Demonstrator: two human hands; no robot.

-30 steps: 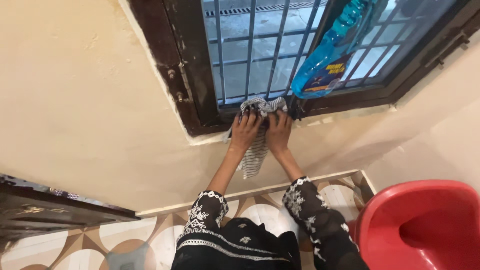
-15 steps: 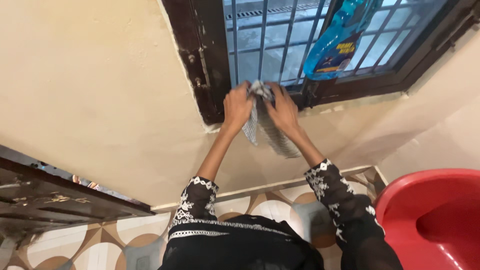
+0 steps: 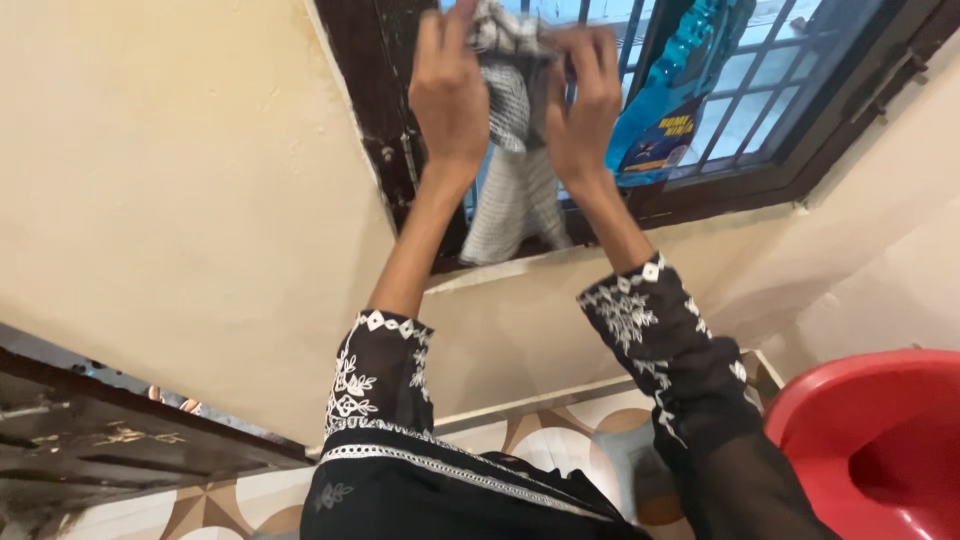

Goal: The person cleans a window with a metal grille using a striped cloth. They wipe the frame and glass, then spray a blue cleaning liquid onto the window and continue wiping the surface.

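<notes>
Both hands are raised in front of the window w/ arms stretched up, sleeves slid back. Left hand [image 3: 449,95] and right hand [image 3: 583,100] each have fingers clenched on the striped cloth [image 3: 512,130], bunched between them, its tail hanging down to the dark window frame [image 3: 362,90]. A blue spray bottle [image 3: 680,90] is lodged in the grille [image 3: 760,90]. Wiping seems in progress; how much of the bars is already clean, I cannot tell. Red tub [image 3: 870,440] near the floor, right.

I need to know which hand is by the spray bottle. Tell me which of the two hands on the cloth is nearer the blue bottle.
The right hand: it grips the striped cloth right beside the blue bottle, while the left hand holds the cloth's far side.
</notes>
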